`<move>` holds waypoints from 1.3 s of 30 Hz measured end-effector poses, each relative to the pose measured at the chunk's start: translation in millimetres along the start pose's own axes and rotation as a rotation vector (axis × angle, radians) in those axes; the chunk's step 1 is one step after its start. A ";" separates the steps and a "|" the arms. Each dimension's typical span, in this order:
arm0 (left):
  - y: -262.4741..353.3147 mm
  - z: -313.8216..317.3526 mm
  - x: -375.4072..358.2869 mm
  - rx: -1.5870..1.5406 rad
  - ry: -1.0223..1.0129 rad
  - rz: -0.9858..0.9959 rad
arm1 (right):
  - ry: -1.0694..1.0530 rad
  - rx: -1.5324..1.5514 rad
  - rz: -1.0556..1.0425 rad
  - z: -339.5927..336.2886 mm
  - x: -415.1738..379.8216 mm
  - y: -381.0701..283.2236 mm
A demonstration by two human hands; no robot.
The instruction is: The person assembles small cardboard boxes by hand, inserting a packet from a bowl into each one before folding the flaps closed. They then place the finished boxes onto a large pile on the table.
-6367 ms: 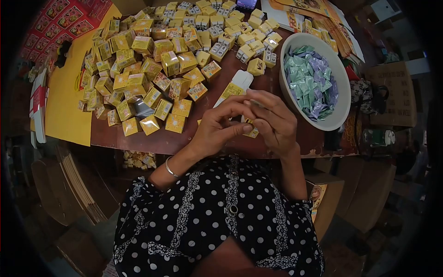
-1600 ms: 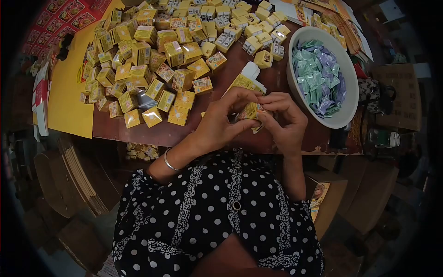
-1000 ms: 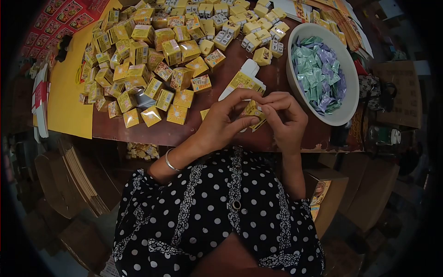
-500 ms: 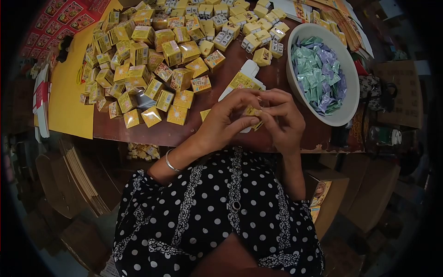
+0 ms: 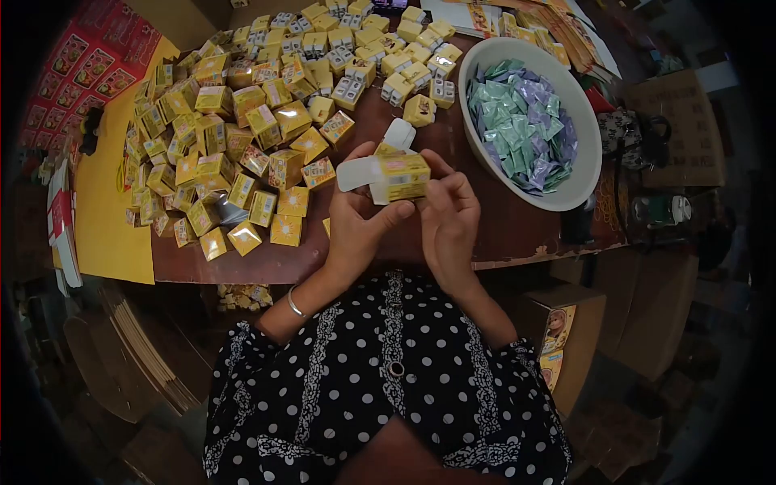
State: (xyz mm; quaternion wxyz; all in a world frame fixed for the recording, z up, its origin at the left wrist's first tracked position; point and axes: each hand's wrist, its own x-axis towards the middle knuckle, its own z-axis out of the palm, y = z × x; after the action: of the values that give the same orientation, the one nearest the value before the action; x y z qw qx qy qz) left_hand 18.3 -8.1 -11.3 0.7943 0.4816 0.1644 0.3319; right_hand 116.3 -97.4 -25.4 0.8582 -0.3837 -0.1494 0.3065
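Between my two hands is a small yellow box [image 5: 404, 178], its white flaps standing out at the left end. My left hand [image 5: 356, 220] holds it from the left and below, with the thumb along its lower edge. On its right side, the fingers of my right hand [image 5: 449, 212] are bent against the closed end. Just behind the box, part of a white and yellow carton piece [image 5: 399, 134] shows on the table. Whether anything is inside the box cannot be seen.
A heap of yellow boxes [image 5: 242, 133] covers the table's left part. Small yellow-white pieces [image 5: 396, 61] lie behind. At the right stands a white basin [image 5: 594, 153] of green and purple sachets [image 5: 521, 121]. Cartons [image 5: 566, 339] stand below the table edge.
The box now shows in my hands as an open-ended carton with flaps out; before, they pinched something mostly hidden. My hands have shifted left, and the whole view has shifted somewhat.
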 end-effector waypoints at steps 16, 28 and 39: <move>22.5 -30.9 8.0 -0.130 -0.067 -0.278 | -0.403 -1.785 0.204 -90.0 124.1 -124.8; 31.8 -31.9 12.1 0.095 -0.140 -0.221 | -0.330 -1.541 0.073 -88.4 126.9 -136.2; 14.8 -11.2 9.2 0.391 -0.133 -0.010 | -0.248 -0.973 -0.313 42.5 36.8 -103.6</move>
State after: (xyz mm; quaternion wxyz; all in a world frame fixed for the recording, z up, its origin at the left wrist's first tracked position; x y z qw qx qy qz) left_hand 13.0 10.2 -3.2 0.6964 0.6467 0.1750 0.2573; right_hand 166.2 -103.4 81.2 0.5921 -0.6717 -0.4307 0.1128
